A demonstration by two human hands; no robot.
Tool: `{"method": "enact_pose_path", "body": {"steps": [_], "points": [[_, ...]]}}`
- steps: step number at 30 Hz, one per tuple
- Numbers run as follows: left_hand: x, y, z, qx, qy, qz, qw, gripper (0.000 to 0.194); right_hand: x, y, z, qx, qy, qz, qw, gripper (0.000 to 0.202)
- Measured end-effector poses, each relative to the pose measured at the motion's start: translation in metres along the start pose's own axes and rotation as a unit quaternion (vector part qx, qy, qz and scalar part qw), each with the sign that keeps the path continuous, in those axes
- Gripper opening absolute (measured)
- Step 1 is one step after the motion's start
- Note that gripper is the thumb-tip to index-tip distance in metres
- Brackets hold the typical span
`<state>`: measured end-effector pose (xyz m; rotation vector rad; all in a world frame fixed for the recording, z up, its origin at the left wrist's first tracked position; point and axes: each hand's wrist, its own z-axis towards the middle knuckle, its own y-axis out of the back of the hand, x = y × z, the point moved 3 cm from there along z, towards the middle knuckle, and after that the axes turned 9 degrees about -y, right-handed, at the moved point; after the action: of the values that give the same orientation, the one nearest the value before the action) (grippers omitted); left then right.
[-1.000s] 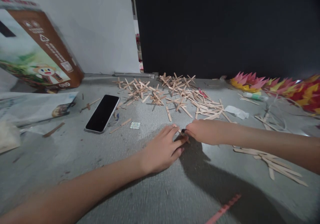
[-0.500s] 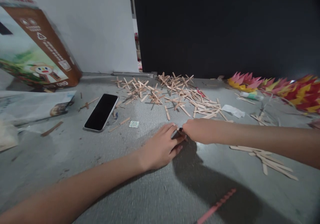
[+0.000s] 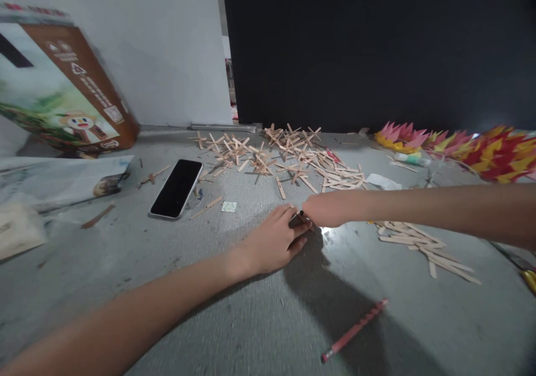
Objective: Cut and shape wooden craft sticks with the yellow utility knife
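Note:
My left hand (image 3: 274, 239) lies low on the grey table (image 3: 234, 320), its fingers somewhat apart. Its fingertips pin down a short piece of wooden craft stick, largely hidden between the two hands. Against those fingertips, my right hand (image 3: 326, 208) is closed in a pinch around something small with a dark end; the fist hides what it is. Beyond the hands lie a loose craft stick (image 3: 280, 188) and a pile of craft sticks crossed into star shapes (image 3: 262, 161). More plain craft sticks (image 3: 422, 244) lie right of my right hand, below the forearm.
A black phone (image 3: 176, 189) and a small printed packet (image 3: 229, 206) lie left of my hands. Closer to me is a pink pencil (image 3: 355, 328). A brown printed box (image 3: 84, 91) stands far left. Red, pink and yellow folded-paper pieces (image 3: 494, 152) lie at the right, with a glue stick (image 3: 412, 159).
The view has shifted slightly, bringing the whole pencil and a yellow handle at the right edge into sight. Both hands stay together at the same spot; the right forearm sits a little higher.

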<state>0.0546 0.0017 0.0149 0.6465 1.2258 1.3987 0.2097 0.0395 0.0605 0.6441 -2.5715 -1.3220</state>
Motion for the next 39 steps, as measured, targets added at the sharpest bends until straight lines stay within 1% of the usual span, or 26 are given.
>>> {"method": "enact_pose_path", "body": {"steps": [2, 5, 8, 10, 11, 14, 16, 17, 21, 25, 28, 31, 34, 39], "points": [[0.0, -0.001, 0.0, -0.009, 0.002, 0.007, 1.0, 0.041, -0.001, 0.0, 0.001, 0.027, -0.01, 0.009, 1.0, 0.015], [0.0, -0.002, 0.0, -0.01, -0.012, 0.016, 1.0, 0.04, -0.004, -0.002, -0.001, 0.063, -0.024, 0.027, 0.997, 0.013], [0.0, -0.003, 0.0, -0.02, -0.022, 0.023, 0.999, 0.039, -0.008, -0.007, -0.006, 0.076, -0.039, 0.049, 0.995, 0.017], [-0.001, -0.003, -0.001, -0.025, -0.024, 0.023, 0.999, 0.038, -0.011, -0.009, -0.009, 0.06, -0.05, 0.061, 0.995, 0.024], [-0.001, -0.003, -0.002, -0.025, -0.024, 0.023, 0.999, 0.038, -0.012, -0.01, -0.011, 0.041, -0.055, 0.064, 0.996, 0.029], [0.0, -0.002, -0.003, -0.015, -0.018, 0.014, 1.0, 0.039, -0.02, -0.007, -0.019, -0.042, -0.064, 0.056, 0.995, 0.039], [0.004, 0.001, -0.003, -0.007, -0.014, 0.002, 1.0, 0.038, -0.027, -0.004, -0.025, -0.099, -0.055, 0.036, 0.993, 0.04], [0.007, 0.003, -0.003, -0.003, -0.014, -0.007, 1.0, 0.037, -0.03, -0.003, -0.028, -0.122, -0.037, 0.014, 0.992, 0.039], [0.026, 0.007, -0.001, 0.03, -0.022, -0.048, 0.998, 0.032, -0.039, -0.01, -0.033, -0.137, 0.027, -0.095, 0.986, 0.033], [0.038, 0.008, 0.0, 0.047, -0.021, -0.067, 0.996, 0.026, -0.037, -0.012, -0.028, -0.16, 0.058, -0.146, 0.974, 0.039], [0.04, 0.006, 0.0, 0.046, -0.025, -0.067, 0.996, 0.026, -0.033, -0.007, -0.024, -0.161, 0.069, -0.159, 0.972, 0.039], [0.04, 0.004, -0.001, 0.042, -0.025, -0.061, 0.997, 0.025, -0.032, -0.002, -0.02, -0.146, 0.073, -0.159, 0.974, 0.036], [0.04, 0.004, -0.001, 0.036, -0.031, -0.06, 0.997, 0.024, -0.032, -0.003, -0.017, -0.139, 0.081, -0.156, 0.975, 0.035], [0.04, 0.004, -0.001, 0.028, -0.037, -0.062, 0.997, 0.025, -0.035, -0.007, -0.012, -0.151, 0.091, -0.16, 0.971, 0.037]]}}
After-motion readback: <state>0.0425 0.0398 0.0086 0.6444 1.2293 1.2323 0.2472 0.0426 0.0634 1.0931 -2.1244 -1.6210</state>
